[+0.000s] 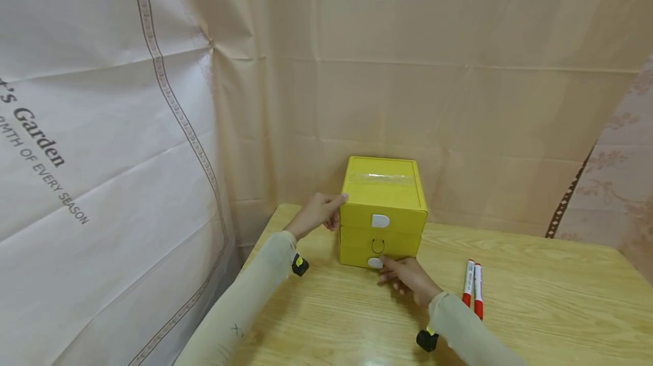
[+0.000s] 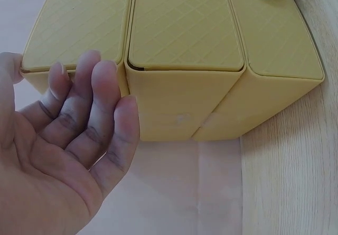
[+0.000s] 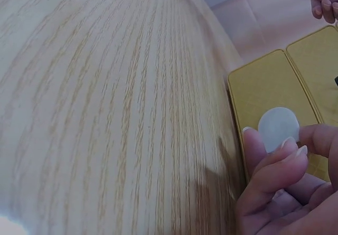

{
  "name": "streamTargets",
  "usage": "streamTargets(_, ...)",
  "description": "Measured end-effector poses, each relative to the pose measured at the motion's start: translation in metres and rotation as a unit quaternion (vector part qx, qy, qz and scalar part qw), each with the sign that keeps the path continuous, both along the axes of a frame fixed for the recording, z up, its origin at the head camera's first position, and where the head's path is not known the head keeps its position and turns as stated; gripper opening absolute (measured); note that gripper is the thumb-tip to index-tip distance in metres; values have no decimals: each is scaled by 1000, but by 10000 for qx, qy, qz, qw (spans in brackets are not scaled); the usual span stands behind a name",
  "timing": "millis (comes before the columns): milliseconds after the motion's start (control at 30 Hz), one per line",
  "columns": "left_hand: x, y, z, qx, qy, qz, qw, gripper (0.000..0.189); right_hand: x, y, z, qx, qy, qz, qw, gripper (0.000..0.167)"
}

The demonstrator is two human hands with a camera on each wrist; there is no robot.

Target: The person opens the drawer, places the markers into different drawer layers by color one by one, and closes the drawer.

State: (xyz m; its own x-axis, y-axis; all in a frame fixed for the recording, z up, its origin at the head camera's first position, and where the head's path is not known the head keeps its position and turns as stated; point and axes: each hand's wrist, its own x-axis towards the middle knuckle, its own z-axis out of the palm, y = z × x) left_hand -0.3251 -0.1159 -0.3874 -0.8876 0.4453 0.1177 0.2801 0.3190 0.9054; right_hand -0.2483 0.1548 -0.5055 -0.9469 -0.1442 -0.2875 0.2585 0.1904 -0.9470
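A yellow three-drawer box [image 1: 384, 184] stands on the table, closed at all its drawer fronts. My left hand [image 1: 320, 211] touches its upper left edge; in the left wrist view the left hand's fingers [image 2: 100, 105] are loosely bent beside the box wall. At the bottom drawer, my right hand [image 1: 408, 276] pinches the round white knob [image 3: 278, 128] between thumb and fingers. The top drawer carries a white tab [image 1: 380, 221], and the middle one has a thin dark loop [image 1: 377, 246].
Two red-capped white markers, the left marker [image 1: 469, 278] and the right marker [image 1: 478, 289], lie side by side on the wooden table [image 1: 535, 275], right of the box. A beige cloth [image 1: 382, 71] hangs behind, and a white printed cloth [image 1: 102, 128] hangs on the left.
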Motion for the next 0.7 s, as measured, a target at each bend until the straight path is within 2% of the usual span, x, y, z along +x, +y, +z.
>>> streamTargets(700,0,0,0,15,-34,69,10000,63,4,-4,-2,-233,-169,-157,9995,51)
